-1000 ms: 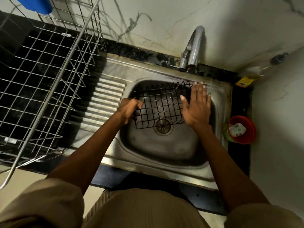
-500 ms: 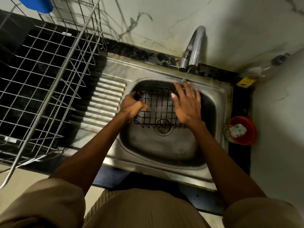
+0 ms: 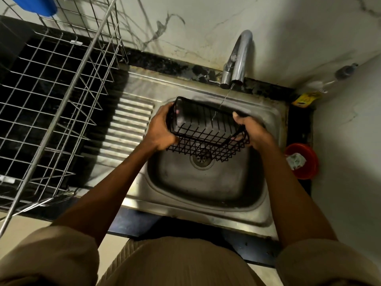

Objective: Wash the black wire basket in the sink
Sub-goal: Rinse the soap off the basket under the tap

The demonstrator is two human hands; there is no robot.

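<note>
Dim warm-toned light, deep shadow in the sink (image 3: 206, 188) basin, soft sheen on the tap (image 3: 240, 58), wide-angle bending at edges, slightly soft detail

- A large silver wire dish rack (image 3: 53, 112) stands left of the ribbed steel drainboard (image 3: 125, 129), over the black countertop (image 3: 26, 104).
- A blue object (image 3: 42, 6) sits at the rack's far end, cut off by the frame's top edge.
- A marbled white wall (image 3: 206, 23) rises behind the drainboard.
- A red bowl (image 3: 305, 159) holding crumpled white material sits on the counter, well to the right of the drainboard.
- A yellow packet (image 3: 306, 99) lies beyond the bowl, in the far right corner against the wall.
</note>
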